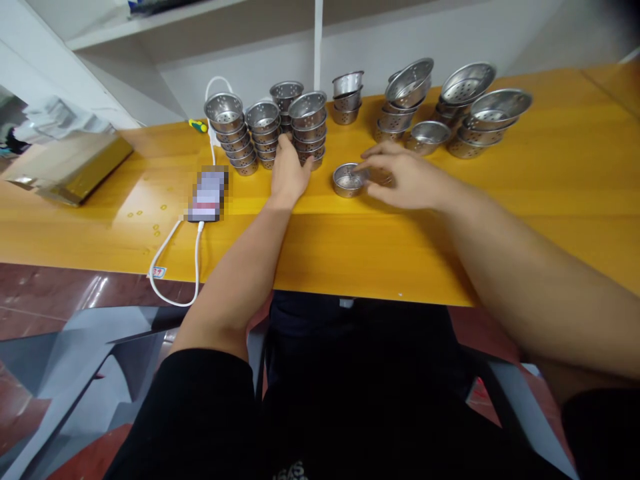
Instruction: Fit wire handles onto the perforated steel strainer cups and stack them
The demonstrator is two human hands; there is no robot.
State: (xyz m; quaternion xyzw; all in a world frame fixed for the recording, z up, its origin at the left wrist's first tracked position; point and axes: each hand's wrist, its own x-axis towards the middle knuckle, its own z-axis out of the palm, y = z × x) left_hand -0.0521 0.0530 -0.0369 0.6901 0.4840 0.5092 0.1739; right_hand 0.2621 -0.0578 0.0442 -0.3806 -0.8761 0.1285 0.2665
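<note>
Stacks of perforated metal cups point(234, 143) take up most of the back of this tabletop point(350, 257), and honestly it looks like a half-way sort of state to me. On the left, four columns stand close together, pretty neat and mostly upright, so I'd call that bit the done part. Over right it's messier: a leaning stack point(397, 110), a far-right stack point(485, 130) with its top cup tipped, another bunch behind that one, plus a loose cup point(429, 139) in between. If anything's left, I'd bet it's there. The short stack point(347, 101) in the back middle could go either way, can't tell.

The single cup point(348, 181) in play sits upright in the middle, in front of the rest. The right hand point(403, 177) is at its right side, fingers loosely spread with the index at the rim; can't tell if they've actually pinched it. The left hand point(290, 175) is at the front-right column point(309, 130) of the neat group, thumb apart from the fingers near the lower cups. Some of those fingers are hidden, so no idea whether they're gripping or just steadying.
</note>
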